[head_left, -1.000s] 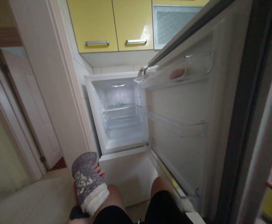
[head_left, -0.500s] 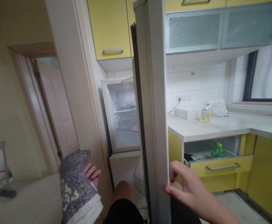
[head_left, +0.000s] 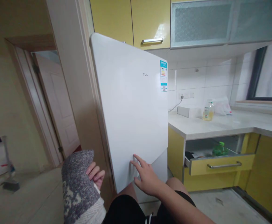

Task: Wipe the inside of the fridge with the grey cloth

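The white refrigerator door (head_left: pixel 131 102) stands partly swung outward in front of me and hides the refrigerator's inside. My right hand (head_left: pixel 146 177) has its fingers spread against the lower part of the door's front. At the lower left, my left hand (head_left: pixel 96 174) is closed, with its fingers curled at the edge of a grey cloth (head_left: pixel 78 183) that has a cream pattern and a pale border. The cloth drapes over most of that hand and its wrist. Below the door, part of the white lower compartment (head_left: pixel 160 165) shows.
To the right, a yellow drawer (head_left: pixel 222 165) is pulled out, with a green-capped bottle (head_left: pixel 220 149) in it. On the white counter (head_left: pixel 203 129) stand a soap bottle (head_left: pixel 208 111) and a plastic bag (head_left: pixel 222 106). A wooden door frame (head_left: pixel 86 102) rises at left; a broom (head_left: pixel 10 183) stands beyond.
The refrigerator door has swung leftward, from wide open to covering the shelves. My right hand has moved left from the door's edge to its front, fingers now spread. My left hand still has the cloth.
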A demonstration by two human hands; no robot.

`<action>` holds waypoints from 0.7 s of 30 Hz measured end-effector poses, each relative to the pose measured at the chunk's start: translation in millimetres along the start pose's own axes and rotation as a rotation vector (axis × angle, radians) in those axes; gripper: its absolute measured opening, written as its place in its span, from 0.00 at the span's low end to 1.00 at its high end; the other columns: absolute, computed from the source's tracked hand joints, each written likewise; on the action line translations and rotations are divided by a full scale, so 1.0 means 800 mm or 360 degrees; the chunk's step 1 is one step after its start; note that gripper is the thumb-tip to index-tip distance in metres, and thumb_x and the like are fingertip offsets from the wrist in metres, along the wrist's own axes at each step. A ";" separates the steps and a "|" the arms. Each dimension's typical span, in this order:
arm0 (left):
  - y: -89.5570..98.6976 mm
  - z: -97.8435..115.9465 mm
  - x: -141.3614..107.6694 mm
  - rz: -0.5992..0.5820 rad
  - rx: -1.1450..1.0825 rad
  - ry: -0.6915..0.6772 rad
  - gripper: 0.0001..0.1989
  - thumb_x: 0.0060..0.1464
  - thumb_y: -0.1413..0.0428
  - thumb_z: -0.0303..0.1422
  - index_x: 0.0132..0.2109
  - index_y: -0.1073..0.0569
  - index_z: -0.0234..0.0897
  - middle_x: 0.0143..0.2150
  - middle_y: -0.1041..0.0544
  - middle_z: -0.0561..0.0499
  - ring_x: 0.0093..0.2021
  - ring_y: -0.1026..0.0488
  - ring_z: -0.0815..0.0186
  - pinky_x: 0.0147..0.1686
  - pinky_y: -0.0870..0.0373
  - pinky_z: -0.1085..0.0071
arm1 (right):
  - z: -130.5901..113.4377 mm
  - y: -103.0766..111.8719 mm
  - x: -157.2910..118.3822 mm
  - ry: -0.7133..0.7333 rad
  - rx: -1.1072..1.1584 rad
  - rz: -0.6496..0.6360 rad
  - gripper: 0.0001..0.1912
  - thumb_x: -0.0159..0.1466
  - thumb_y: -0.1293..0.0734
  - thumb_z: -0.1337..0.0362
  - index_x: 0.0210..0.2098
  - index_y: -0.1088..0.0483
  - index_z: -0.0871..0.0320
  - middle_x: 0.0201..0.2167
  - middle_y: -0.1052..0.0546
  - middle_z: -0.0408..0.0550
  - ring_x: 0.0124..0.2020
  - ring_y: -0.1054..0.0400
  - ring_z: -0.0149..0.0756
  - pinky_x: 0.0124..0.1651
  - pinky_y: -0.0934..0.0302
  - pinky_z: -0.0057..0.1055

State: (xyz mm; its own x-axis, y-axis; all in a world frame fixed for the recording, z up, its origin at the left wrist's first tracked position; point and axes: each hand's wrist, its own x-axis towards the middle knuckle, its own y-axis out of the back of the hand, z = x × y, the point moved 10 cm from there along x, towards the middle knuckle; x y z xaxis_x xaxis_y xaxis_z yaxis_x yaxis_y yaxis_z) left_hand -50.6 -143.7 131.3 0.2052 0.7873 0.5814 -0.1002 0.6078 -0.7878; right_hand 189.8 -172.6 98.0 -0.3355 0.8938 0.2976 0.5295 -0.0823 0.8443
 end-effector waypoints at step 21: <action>0.099 -0.055 0.079 0.0562 0.0096 -0.0113 0.16 0.51 0.39 0.30 0.33 0.42 0.41 0.25 0.36 0.61 0.20 0.41 0.75 0.19 0.50 0.77 | 0.194 0.040 0.187 -0.0483 -0.0434 0.0160 0.50 0.58 0.36 0.68 0.76 0.61 0.48 0.80 0.73 0.52 0.81 0.73 0.58 0.77 0.67 0.63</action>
State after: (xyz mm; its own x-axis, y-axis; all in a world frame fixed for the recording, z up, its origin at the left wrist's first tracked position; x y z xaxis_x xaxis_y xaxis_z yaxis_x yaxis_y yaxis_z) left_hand -2.4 -50.5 96.7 0.0798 0.9536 0.2903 -0.2103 0.3007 -0.9302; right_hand 277.7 27.0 100.3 -0.0265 0.9614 0.2740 0.3086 -0.2528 0.9170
